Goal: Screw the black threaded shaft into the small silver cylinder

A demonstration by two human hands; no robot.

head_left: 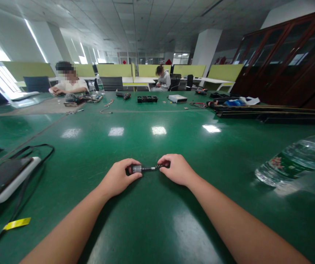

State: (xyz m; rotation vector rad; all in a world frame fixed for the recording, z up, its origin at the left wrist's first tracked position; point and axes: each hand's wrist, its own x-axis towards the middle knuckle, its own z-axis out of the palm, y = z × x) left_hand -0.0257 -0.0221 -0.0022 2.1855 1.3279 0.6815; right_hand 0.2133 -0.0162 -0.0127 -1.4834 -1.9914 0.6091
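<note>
Over the green table in front of me, both hands are on one small part, a grey metal cylinder (137, 169) with a thin dark stem or lead (148, 169) running to the right. It looks like a little motor, though its exact kind is unclear. My left hand (120, 176) is closed round the cylinder, thumb in front and fingers behind, hiding its left end. The far right end of the dark stem is pinched between the thumb and fingers of my right hand (177, 170). The part lies about level, between the two hands.
On the left lie a phone (6, 176) on a white block, a black cable (40, 145) and a yellow tag (17, 223). A water bottle (292, 161) lies at right. Farther back are a power drill (123, 95), a black tray (147, 99), a white box (177, 98) and a seated person (73, 84).
</note>
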